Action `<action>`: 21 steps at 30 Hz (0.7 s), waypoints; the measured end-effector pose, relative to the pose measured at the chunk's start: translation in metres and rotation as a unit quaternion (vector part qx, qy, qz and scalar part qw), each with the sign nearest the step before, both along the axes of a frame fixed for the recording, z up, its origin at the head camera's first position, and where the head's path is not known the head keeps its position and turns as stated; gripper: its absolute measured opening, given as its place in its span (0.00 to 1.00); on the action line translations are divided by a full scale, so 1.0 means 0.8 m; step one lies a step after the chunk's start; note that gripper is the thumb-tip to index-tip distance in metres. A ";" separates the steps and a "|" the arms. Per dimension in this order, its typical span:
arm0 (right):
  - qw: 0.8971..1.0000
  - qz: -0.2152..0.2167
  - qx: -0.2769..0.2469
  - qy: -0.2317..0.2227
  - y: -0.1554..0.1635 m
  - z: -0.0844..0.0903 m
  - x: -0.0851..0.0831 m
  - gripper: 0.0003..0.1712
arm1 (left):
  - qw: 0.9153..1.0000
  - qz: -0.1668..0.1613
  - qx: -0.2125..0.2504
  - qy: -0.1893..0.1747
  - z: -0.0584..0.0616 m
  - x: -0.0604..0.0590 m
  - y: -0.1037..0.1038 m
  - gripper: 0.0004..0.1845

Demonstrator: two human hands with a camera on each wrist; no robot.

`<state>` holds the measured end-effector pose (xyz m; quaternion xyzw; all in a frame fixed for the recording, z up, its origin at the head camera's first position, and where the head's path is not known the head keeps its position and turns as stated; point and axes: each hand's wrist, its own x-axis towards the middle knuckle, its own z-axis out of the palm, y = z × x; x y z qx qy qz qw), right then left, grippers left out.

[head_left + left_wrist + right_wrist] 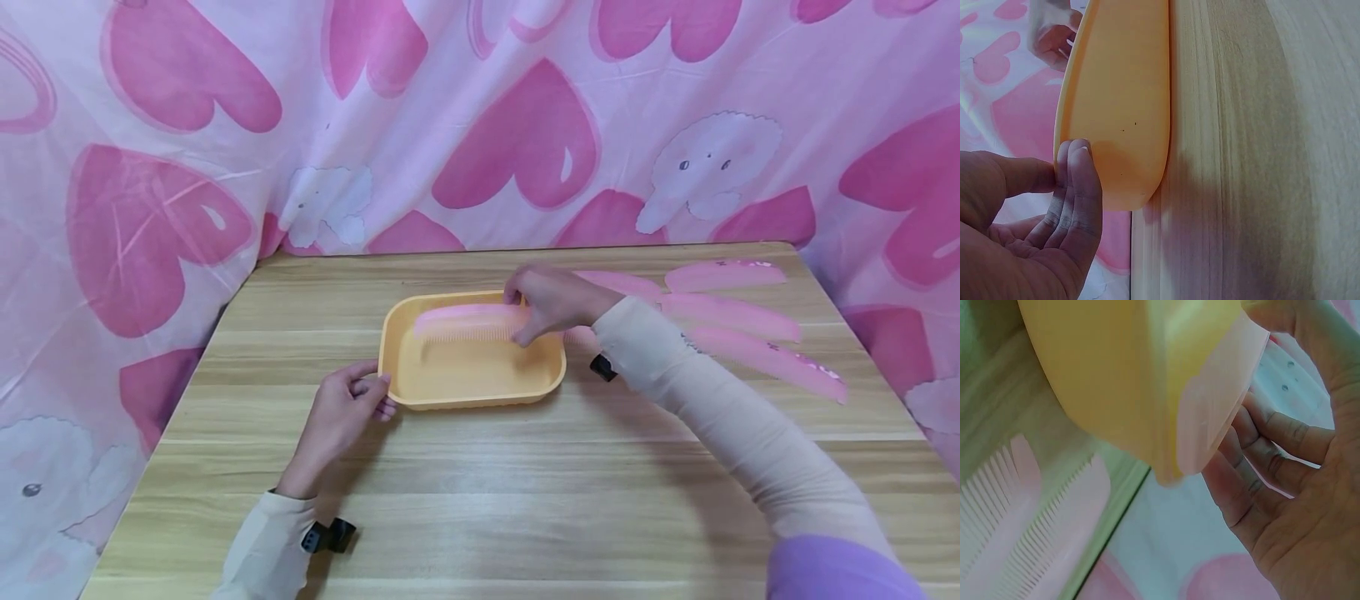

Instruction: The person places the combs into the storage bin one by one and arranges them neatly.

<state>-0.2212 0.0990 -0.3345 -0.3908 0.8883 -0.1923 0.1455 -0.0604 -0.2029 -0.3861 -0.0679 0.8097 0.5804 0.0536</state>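
Note:
A yellow tray (465, 402) with raised walls and rounded corners sits on the table. My left hand (341, 417) pinches its left end; in the left wrist view the thumb and fingers (1082, 200) meet at the rim. Over the tray, my right hand (558, 300) holds a pink comb (468, 315) by its right end. The comb lies sideways, its teeth facing me. In the right wrist view this comb (1222, 394) shows between thumb and fingers beside the tray wall. Whether it touches the tray floor, I cannot tell.
More pink combs, several in all, lie to the tray's right: one at the back (735, 273), one in the middle (731, 315), one nearer (772, 362). My right forearm partly covers others. A pink heart-patterned curtain (517, 142) hangs behind the wooden table (480, 500).

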 end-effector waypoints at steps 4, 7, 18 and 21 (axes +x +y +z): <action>1.000 0.005 0.017 -0.001 -0.010 -0.007 0.004 0.28 | 1.000 -0.002 -0.002 0.001 -0.002 0.000 -0.001 0.21; 1.000 0.012 0.026 -0.002 -0.017 -0.012 0.006 0.28 | 1.000 -0.001 -0.006 0.001 -0.004 0.000 -0.001 0.20; 0.998 0.006 0.063 -0.019 -0.025 -0.035 0.016 0.28 | 1.000 -0.002 -0.016 -0.006 -0.004 -0.001 -0.001 0.20; 0.998 0.012 0.069 -0.007 -0.028 -0.041 0.015 0.26 | 1.000 -0.002 -0.017 -0.008 -0.003 0.000 0.000 0.20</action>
